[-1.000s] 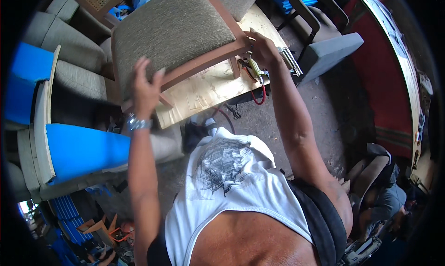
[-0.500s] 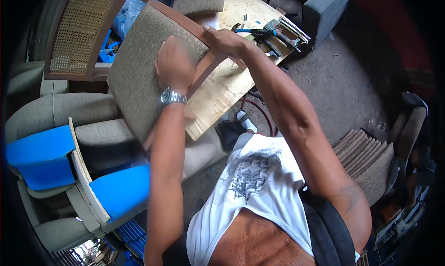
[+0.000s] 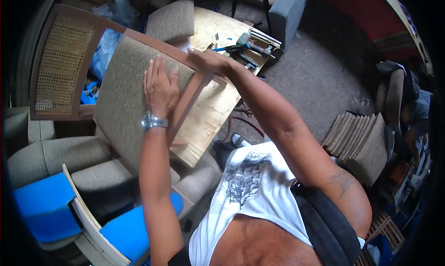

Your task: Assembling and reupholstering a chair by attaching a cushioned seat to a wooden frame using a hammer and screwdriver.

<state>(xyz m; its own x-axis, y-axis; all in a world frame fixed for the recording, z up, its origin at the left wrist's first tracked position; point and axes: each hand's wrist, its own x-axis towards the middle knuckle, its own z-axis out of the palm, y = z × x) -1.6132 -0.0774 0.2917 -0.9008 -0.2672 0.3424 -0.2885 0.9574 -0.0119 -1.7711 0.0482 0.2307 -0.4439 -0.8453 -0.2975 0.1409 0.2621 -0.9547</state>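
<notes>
1. While I watch from the head camera, the left hand lies flat, fingers spread, on the seat, pressing rather than gripping.
2. The right hand is curled over the seat's upper right frame corner; I cannot tell how tightly it closes.
3. The seat, a padded tan cushion in a brown wood frame, rests tilted on the plywood, overhanging its left edge. Its long axis runs from the board's far edge toward the near left corner.
4. Both hands sit at the seat's far end; the left is nearer its middle, the right on its rim.
5. Tools lie at the board's far right corner, just beyond the right hand, apart from the seat.
6. A cane-backed chair stands left of the seat, grey armchairs and blue foam below it; stacked cushions lie well apart on the right.
</notes>
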